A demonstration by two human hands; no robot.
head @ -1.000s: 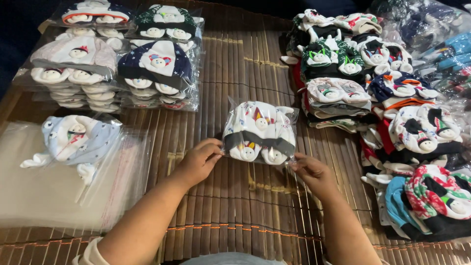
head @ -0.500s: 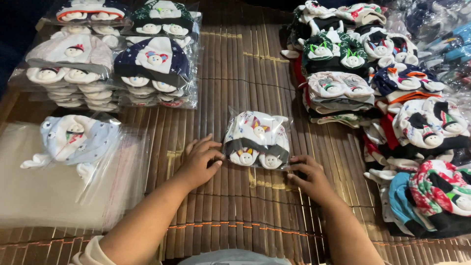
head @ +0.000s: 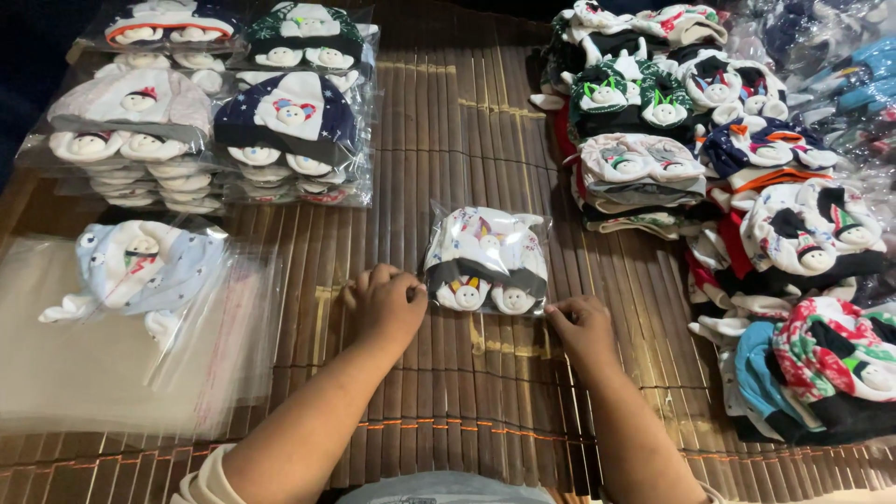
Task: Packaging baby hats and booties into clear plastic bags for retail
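Hands first: we see the left hand [head: 387, 303] pinching the near left corner of a bagged cap set [head: 486, 259], and the right hand [head: 581, 325] pinching its right corner. Set lies flat mid-mat [head: 448, 140]. Left, a pale cap [head: 140, 266] on empty bags [head: 84, 373]; beyond, packed stacks [head: 215, 112]; right, loose caps [head: 747, 177].

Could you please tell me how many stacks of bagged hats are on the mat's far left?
4: two rear stacks, two front stacks; more may be hidden beyond the frame.

A small home packing workshop: bagged baby-garment stacks [head: 219, 112], loose piles [head: 747, 187], bamboo mat [head: 448, 140]
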